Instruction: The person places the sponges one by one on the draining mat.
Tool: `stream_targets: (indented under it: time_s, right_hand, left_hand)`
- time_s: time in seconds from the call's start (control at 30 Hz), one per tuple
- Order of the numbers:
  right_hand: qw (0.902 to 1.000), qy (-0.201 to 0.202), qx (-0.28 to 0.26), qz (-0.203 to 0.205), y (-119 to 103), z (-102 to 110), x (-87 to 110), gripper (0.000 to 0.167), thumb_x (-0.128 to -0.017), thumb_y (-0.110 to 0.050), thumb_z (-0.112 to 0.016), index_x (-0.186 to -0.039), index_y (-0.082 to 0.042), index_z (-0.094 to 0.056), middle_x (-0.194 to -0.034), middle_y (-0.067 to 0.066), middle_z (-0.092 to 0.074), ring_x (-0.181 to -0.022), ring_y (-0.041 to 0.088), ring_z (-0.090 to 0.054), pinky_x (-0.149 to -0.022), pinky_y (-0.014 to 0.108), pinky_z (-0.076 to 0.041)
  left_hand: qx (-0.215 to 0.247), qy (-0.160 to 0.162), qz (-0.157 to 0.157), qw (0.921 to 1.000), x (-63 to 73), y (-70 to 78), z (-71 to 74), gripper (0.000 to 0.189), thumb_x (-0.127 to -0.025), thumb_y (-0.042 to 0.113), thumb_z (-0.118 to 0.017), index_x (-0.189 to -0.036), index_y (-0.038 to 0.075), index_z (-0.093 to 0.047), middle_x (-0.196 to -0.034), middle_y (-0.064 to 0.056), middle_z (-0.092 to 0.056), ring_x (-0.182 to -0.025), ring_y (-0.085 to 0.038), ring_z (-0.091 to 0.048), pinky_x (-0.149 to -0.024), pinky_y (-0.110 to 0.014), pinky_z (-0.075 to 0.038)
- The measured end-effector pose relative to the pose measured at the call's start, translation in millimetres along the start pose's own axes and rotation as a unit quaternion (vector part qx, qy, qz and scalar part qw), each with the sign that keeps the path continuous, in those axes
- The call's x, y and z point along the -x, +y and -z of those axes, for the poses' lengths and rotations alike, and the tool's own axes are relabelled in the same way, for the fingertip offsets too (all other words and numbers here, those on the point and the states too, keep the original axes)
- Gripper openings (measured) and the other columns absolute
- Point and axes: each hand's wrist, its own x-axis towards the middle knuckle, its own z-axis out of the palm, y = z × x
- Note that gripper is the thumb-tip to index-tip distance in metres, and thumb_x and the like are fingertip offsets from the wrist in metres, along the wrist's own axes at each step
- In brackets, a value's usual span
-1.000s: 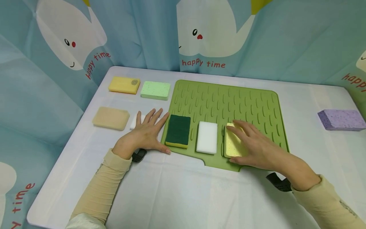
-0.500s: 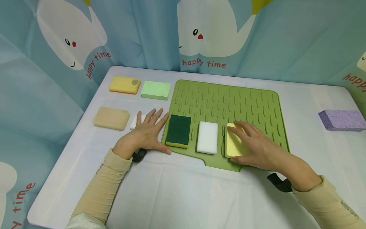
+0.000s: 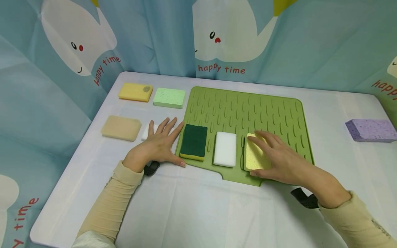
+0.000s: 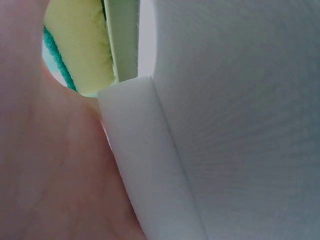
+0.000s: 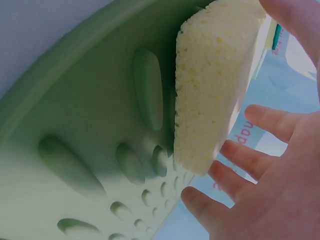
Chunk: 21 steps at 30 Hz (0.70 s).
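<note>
My left hand [image 3: 156,146] lies spread over a white sponge [image 3: 145,133], mostly hidden beneath it. In the left wrist view that white sponge [image 4: 145,155] sits right beside the palm. The thumb and index fingertip are near a dark-green-topped yellow scouring sponge [image 3: 193,142] on the green mat [image 3: 245,106]. My right hand [image 3: 280,160] spans a pale yellow sponge [image 3: 255,155] lying on the mat, thumb by its near end and fingertips around its far end. In the right wrist view the fingers look loosely extended along the yellow sponge [image 5: 215,85]; firm contact cannot be made out.
Between the scouring sponge and the yellow one lies a white sponge [image 3: 224,149]. At the left are a yellow sponge [image 3: 134,92], a light green sponge [image 3: 169,97] and a beige sponge [image 3: 121,128]. A purple sponge [image 3: 370,130] rests at the far right.
</note>
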Motion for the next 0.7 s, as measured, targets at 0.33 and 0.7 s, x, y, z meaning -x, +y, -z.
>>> stream_targets:
  time_s: [0.33, 0.7]
  right_hand:
    - [0.9995, 0.019, -0.01, -0.022, 4.2, 7.0, 2.7, 0.089, -0.084, -0.051, -0.075, -0.154, -0.019, -0.032, -0.158, 0.016, -0.027, -0.14, 0.044, -0.032, -0.095, 0.069, -0.042]
    - [0.9977, 0.026, -0.024, -0.059, 10.5, 17.5, 9.2, 0.084, -0.086, -0.048, -0.074, -0.154, -0.023, -0.031, -0.16, 0.015, -0.024, -0.142, 0.044, -0.029, -0.094, 0.072, -0.04]
  left_hand:
    - [-0.007, 0.001, 0.002, 1.0, -0.2, 0.3, 0.6, 0.135, -0.064, 0.081, -0.071, -0.161, 0.023, 0.001, -0.168, -0.009, 0.007, -0.155, -0.034, 0.008, -0.113, -0.072, 0.011]
    - [-0.009, -0.004, 0.004, 0.9999, 0.0, 1.0, 1.0, 0.134, -0.065, 0.081, -0.071, -0.161, 0.023, 0.002, -0.168, -0.008, 0.008, -0.155, -0.033, 0.008, -0.114, -0.071, 0.01]
